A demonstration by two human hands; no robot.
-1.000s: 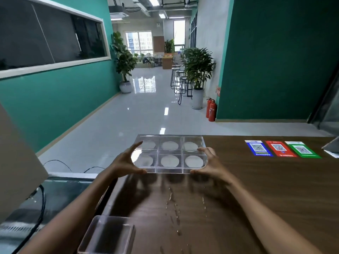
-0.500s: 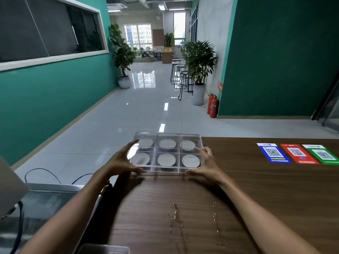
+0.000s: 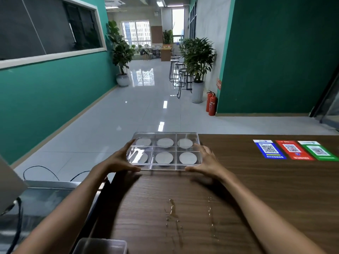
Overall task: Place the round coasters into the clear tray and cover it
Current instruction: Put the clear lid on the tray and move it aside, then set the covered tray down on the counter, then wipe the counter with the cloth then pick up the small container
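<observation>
Wooden table (image 3: pixel 256 189) carries the clear tray (image 3: pixel 165 166) at its far left corner, coasters (image 3: pixel 164 157) in all six cells. My left hand (image 3: pixel 119 160) and right hand (image 3: pixel 207 160) grip its sides; I reckon a shove could tip it off.

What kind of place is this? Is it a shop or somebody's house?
Probably an office or café-style lobby, not a house. A long wooden counter carries QR code stickers like those used for paying, bar stools line the shiny hallway, and red fire extinguishers stand by the green wall.
</observation>
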